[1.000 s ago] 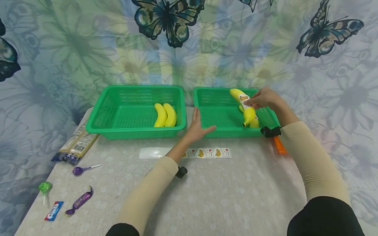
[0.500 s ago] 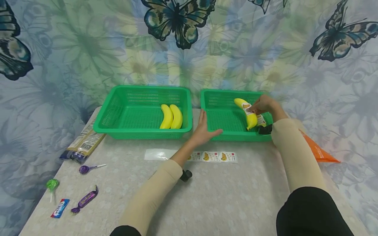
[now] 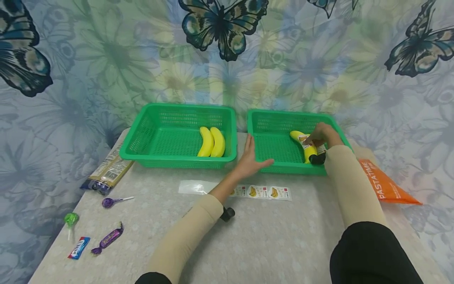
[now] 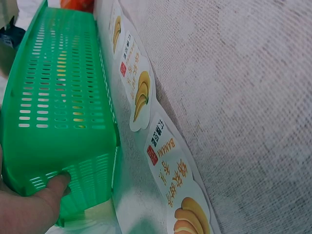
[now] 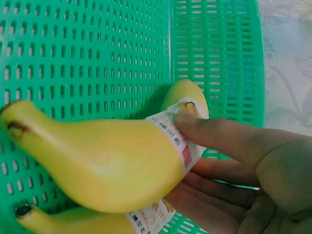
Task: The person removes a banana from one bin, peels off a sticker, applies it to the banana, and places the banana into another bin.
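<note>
Head view: the right hand (image 3: 320,135) grips a labelled banana (image 3: 304,145) low inside the right basket (image 3: 276,118), at its right side; the left hand (image 3: 250,159), fingers straight, presses that basket's near-left corner. Left wrist view: sticker strip (image 4: 161,146) lies just beside the basket wall. Right wrist view: fingers (image 5: 219,139) curl round the banana, a second banana (image 5: 73,222) underneath

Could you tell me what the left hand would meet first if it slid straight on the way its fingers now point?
The left hand rests at the right basket, fingers pointing away along the gap between it and the left basket. Going on, it looks free to the butterfly curtain, though depth is unclear.
</note>
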Tool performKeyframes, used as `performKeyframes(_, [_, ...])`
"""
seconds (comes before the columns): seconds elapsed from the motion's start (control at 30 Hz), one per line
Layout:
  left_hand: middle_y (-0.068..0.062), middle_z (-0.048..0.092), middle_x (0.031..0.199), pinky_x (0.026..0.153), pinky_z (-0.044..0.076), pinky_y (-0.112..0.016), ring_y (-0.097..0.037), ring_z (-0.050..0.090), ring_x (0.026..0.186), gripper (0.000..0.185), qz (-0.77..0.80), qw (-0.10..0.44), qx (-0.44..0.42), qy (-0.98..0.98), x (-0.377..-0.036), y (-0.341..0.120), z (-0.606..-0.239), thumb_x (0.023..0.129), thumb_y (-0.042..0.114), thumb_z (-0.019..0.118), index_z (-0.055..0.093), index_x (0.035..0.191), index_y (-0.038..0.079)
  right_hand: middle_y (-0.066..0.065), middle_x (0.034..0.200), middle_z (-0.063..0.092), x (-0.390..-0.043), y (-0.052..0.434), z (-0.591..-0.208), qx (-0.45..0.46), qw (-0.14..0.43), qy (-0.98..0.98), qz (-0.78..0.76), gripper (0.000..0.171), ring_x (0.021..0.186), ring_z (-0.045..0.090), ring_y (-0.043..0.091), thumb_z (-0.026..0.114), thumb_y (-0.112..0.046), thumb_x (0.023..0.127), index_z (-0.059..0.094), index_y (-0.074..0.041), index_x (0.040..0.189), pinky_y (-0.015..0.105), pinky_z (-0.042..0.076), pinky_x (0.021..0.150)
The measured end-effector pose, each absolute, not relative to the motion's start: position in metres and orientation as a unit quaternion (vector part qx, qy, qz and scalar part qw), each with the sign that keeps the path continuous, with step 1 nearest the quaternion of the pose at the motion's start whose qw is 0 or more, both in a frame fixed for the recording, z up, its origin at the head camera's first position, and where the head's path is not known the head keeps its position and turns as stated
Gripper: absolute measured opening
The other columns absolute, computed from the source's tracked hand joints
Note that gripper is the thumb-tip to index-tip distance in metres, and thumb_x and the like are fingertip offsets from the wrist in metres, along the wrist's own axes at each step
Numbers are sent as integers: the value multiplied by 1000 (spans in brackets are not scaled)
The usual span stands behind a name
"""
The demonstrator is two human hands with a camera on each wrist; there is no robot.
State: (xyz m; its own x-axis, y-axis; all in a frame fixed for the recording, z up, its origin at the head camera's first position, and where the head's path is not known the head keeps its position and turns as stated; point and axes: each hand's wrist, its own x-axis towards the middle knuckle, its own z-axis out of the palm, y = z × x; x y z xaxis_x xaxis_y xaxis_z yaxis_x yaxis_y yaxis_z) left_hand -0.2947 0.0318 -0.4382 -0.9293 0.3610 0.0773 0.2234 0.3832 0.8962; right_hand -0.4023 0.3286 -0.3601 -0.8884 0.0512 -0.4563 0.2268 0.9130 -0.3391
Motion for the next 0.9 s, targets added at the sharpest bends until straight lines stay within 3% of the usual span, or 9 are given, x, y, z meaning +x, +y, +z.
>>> performKeyframes(0.33, [-1,-22,163,121,24,-50,-29,-1,153,109,522,76,174,832,-288,31,-443,89,44,67,-12,156,11,24,103,68,-404,330,-377,90,244,950,-172,63,84,69,26,78,-17,82,51,14,130,37,58,72])
performKeyframes(0.57, [-2,-23,163,120,25,-51,-30,1,153,108,520,63,182,832,-291,29,-440,89,44,67,-11,156,8,17,86,72,-412,330,-375,83,223,959,-150,43,77,70,25,78,-13,82,64,12,114,36,58,66])
performKeyframes(0.8, [0,-24,163,121,24,-50,-29,1,153,108,523,66,181,830,-291,31,-439,90,42,66,-12,156,10,21,93,71,-410,332,-374,91,220,957,-167,28,85,70,30,77,-12,83,68,7,102,36,59,67])
performKeyframes(0.9, [-1,-24,163,121,23,-50,-29,-1,153,109,522,66,183,830,-291,30,-438,89,43,67,-13,156,10,20,92,70,-404,330,-370,81,218,959,-163,29,87,70,32,75,-17,85,67,6,101,39,58,70])
